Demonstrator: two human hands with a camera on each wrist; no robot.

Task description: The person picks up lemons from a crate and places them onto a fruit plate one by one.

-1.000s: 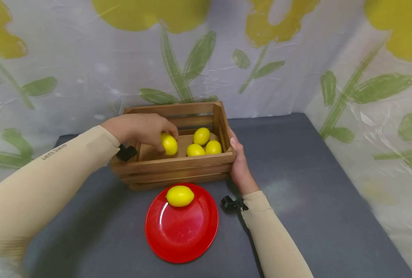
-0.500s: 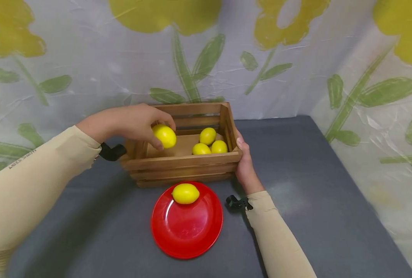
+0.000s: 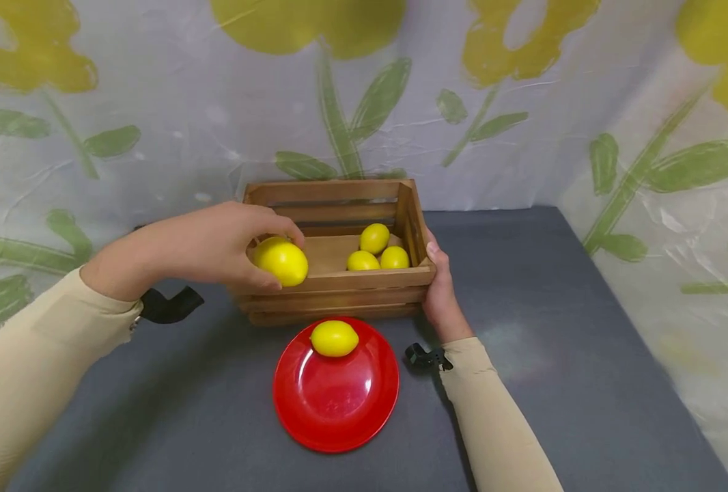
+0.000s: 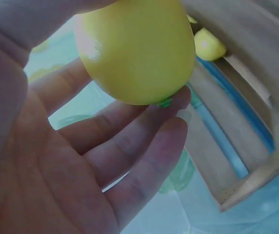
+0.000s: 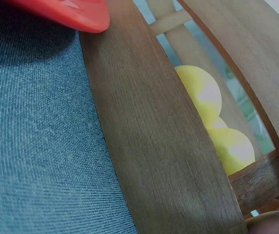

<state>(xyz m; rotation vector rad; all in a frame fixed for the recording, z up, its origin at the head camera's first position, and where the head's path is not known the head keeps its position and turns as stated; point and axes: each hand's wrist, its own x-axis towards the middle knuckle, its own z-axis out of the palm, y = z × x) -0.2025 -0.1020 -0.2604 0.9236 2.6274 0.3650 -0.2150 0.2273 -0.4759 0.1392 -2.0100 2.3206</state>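
My left hand [image 3: 207, 246] pinches a yellow lemon [image 3: 283, 261] between thumb and fingers, above the front left of a wooden crate [image 3: 339, 301]. In the left wrist view this lemon [image 4: 137, 53] shows a green stem end near the curled fingertips. At the crate's right end, my right hand [image 3: 442, 294] grips the side, thumb near the front corner; its other fingers are mostly hidden. Three lemons [image 3: 374, 238] sit together inside the crate on the right. Another lemon [image 3: 334, 339] lies at the back of a red plate [image 3: 333, 410] before the crate.
A dark grey cloth [image 3: 536, 342] covers the table. Behind and to the right hang pale sheets [image 3: 524, 157] printed with yellow flowers and green leaves. The plate's far rim lies close to the crate's front slats. Each wrist wears a black camera mount [image 3: 170, 304].
My left hand has lifted the lemon off the crate's floor and drawn it left and toward me, near the front edge. My right hand stays at the crate's right end.
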